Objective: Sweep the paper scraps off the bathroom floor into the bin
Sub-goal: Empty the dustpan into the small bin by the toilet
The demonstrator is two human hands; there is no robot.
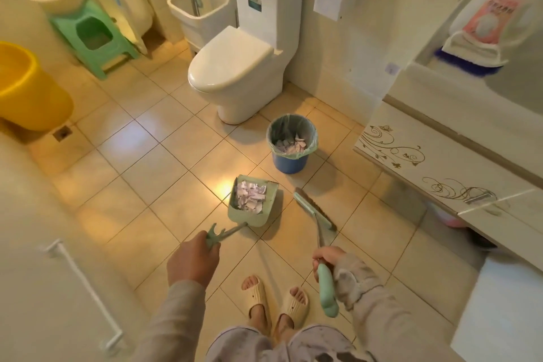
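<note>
Paper scraps (249, 196), light & easily spilled, fill a green dustpan (253, 201) on the floor, w/ the blue bin (291, 142) just beyond, far right. Left hand (194, 261), arm extended, fingers curled round the dustpan handle. Right hand (327, 258) fists the broom (316, 214) handle, bristles down.

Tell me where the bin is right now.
The blue bin stands on the floor tiles right of centre in the head view, just in front of the toilet base, beyond the loaded dustpan and left of the vanity cabinet.
</note>
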